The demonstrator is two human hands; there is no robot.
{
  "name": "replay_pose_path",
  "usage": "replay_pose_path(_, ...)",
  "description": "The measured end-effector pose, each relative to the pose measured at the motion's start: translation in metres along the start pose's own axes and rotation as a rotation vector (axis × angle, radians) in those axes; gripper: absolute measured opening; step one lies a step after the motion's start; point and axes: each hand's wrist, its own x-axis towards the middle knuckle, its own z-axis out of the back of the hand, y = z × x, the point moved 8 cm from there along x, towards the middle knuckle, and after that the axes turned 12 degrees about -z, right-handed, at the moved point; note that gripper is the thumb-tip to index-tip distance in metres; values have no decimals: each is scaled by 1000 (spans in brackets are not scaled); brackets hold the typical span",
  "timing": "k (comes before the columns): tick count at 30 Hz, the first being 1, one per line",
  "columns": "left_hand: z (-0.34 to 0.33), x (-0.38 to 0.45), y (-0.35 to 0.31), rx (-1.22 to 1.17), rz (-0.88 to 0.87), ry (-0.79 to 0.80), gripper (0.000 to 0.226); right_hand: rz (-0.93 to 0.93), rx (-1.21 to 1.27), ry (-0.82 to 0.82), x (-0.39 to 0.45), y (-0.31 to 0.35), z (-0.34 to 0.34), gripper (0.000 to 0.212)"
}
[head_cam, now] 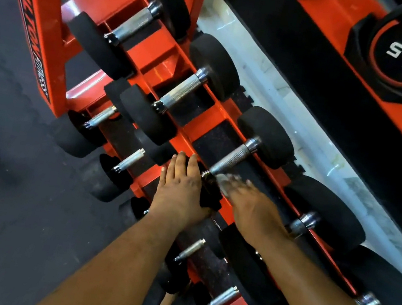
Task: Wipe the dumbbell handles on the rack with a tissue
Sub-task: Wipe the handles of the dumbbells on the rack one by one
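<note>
Now your left hand lies flat, fingers straight, on round black rubber head. Right hand blurred, pale tissue at fingertips against knurled steel dumbbell handle; grip unclear. Orange metal rack beneath.

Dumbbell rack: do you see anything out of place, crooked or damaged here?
Nothing stands out. The dumbbells lie parallel in the slots of the orange rack. The left hand rests flat on a dumbbell head; the right hand is blurred near a handle, so no tissue can be confirmed.
</note>
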Motion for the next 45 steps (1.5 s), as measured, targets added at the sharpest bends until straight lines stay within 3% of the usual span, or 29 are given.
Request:
replay_pose_path(2,-1,0,0,7,0,2,135,-453,389,-26,-3,-35,7,49)
replay_pose_path(5,0,0,0,22,-5,-6,135,-1054,1382,-85,-4,-57,-25,33)
replay_pose_path(7,0,0,0,26,-9,-13,133,-1186,1778,-156,14,-51,-37,26)
replay_pose_path(10,1,0,0,28,-7,-26,132,-1168,1986,-209,50,-42,-30,25)
replay_pose_path(12,1,0,1,30,-6,-31,132,-1148,1973,-200,66,-39,-22,30)
replay_pose_path(17,1,-1,1,21,-10,-34,130,-1024,1937,-76,69,-32,-12,13)
replay_pose_path(21,1,1,1,24,-13,-34,130,-1085,1944,-161,64,-37,-12,21)
replay_pose_path(25,4,-2,-1,2,-11,-40,130,-1068,1914,-46,74,-30,-8,13)
replay_pose_path(32,3,-1,-2,6,-14,-30,129,-1051,1937,-18,62,-25,-14,14)
replay_pose_path(36,4,-2,-2,4,-9,-20,130,-1058,1890,35,66,-23,-14,20)
replay_pose_path(39,3,-1,0,1,-4,-22,129,-1090,1941,34,51,-26,-29,40)
replay_pose_path(43,3,-1,-1,5,-1,-19,130,-1098,1954,35,67,-14,-22,13)
replay_pose_path(45,4,-2,-2,2,-2,-12,130,-1090,1975,27,67,-9,-22,12)
